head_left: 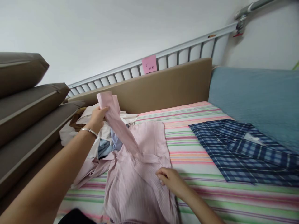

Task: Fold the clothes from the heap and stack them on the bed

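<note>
A pink striped shirt [140,186] lies spread over the bed in front of me. My left hand [98,115] grips one of its sleeves and holds it raised toward the upper left, the cuff end standing above the fingers. The other sleeve stretches out on the left side of the bed. My right hand [167,178] is at the right side of the shirt, low over the cloth, with its fingers curled. What those fingers hold, if anything, I cannot make out.
A folded blue plaid shirt [233,152] lies on the striped sheet [184,137] at right. Behind it rises a blue cushion [252,99]. Mixed clothes [106,146] are heaped at left beside stacked brown cushions [30,109]. A brown panel [163,87] and a radiator [187,56] stand at the back.
</note>
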A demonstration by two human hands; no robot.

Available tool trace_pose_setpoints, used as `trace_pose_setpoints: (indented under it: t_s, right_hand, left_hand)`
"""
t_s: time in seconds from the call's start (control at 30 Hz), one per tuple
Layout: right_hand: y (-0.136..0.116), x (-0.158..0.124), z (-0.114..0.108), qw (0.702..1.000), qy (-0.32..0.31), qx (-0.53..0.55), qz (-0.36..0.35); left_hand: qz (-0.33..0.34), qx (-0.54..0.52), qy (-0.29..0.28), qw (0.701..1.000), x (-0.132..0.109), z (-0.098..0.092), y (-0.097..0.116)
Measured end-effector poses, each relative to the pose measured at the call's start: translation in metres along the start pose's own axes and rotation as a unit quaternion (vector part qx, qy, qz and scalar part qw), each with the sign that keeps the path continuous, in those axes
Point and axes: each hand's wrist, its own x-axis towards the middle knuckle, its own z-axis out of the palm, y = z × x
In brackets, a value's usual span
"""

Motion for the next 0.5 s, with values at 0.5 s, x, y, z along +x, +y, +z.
trace_pose_setpoints:
  t_s: [0.5]
  right_hand:
    - [0.016,0.006,0.005,1.000,-0.025,-0.004,0.018]
  left_hand:
    - [-0.022,0.107,0.110,0.988,0.023,-0.019,0.004]
